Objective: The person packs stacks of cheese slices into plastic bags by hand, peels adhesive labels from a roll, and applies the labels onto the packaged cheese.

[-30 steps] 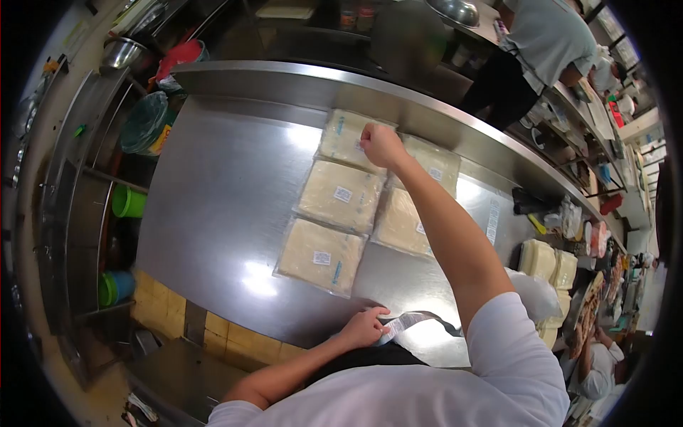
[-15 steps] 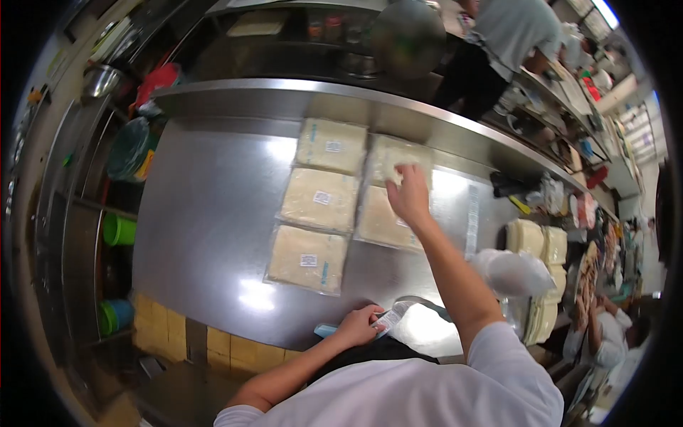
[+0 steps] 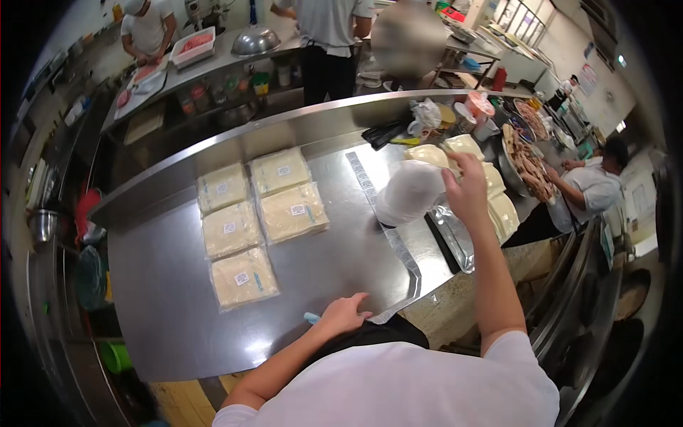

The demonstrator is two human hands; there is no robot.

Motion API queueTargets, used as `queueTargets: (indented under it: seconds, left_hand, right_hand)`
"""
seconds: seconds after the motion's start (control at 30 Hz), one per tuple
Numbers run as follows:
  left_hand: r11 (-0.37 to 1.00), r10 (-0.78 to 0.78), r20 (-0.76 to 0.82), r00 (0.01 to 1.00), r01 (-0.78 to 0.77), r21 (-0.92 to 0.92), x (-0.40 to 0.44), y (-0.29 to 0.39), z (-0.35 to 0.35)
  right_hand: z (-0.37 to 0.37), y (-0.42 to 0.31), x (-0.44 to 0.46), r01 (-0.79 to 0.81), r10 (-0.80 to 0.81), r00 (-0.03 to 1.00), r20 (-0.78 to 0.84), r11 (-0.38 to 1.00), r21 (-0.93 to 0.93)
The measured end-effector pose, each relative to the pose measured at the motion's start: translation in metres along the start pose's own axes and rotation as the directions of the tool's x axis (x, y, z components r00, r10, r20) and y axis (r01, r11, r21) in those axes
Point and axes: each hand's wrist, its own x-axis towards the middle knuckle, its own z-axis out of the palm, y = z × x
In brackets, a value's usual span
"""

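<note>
On the right side of the steel table, my right hand (image 3: 467,186) is closed at the edge of a rounded, translucent white plastic bundle (image 3: 411,193). What the bundle contains cannot be made out. My left hand (image 3: 344,314) is low at the table's near edge, index finger and thumb apart, other fingers curled. A long strip of printed labels (image 3: 364,181) runs across the table and bends back toward it. Its pale blue end (image 3: 311,317) seems to stick out behind the palm. Several flat, clear-wrapped cream packs (image 3: 231,229) with square labels lie in two columns to the left.
Cream-coloured containers (image 3: 504,215) stand at the table's right end beside a shiny metal tray (image 3: 455,238). Black objects (image 3: 384,134) and plastic bags (image 3: 425,114) lie by the raised back edge (image 3: 235,135). Co-workers stand behind and at right, one by a pan of meat (image 3: 525,167).
My right hand has left the upper right wrapped pack and moved right to the white plastic bundle. The view has turned right, so the packs appear further left. My left hand stays near the table edge.
</note>
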Motion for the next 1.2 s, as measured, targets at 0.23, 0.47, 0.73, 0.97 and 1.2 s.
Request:
queueTargets:
  seconds: [0.23, 0.47, 0.73, 0.97, 1.2]
  left_hand:
    - [0.993, -0.003, -0.196, 0.981, -0.020, -0.113, -0.010, -0.015, 0.010]
    - [0.933, -0.142, -0.337, 0.931, 0.013, -0.359, 0.005, 0.011, 0.007]
    - [0.814, 0.053, -0.481, 0.875, -0.317, -0.486, 0.060, 0.123, -0.017]
    - [0.399, -0.147, -0.140, 0.979, -0.071, -0.914, 0.092, 0.185, 0.019]
    - [0.240, -0.433, -0.161, 0.887, -0.059, -0.969, 0.104, 0.169, 0.036]
  right_hand:
    - [0.025, 0.042, 0.037, 0.038, -0.037, 0.904, 0.425, 0.999, 0.007]
    - [-0.002, 0.027, 0.057, -0.020, 0.005, 0.999, 0.051, 0.953, 0.304]
    - [-0.091, 0.073, 0.021, -0.311, 0.472, 0.880, 0.047, 0.500, 0.808]
    - [-0.003, 0.118, -0.137, -0.560, 0.718, 0.521, 0.462, -0.122, 0.820]
    - [0.048, 0.211, -0.176, -0.761, 0.555, 0.642, 0.530, 0.372, 0.532]
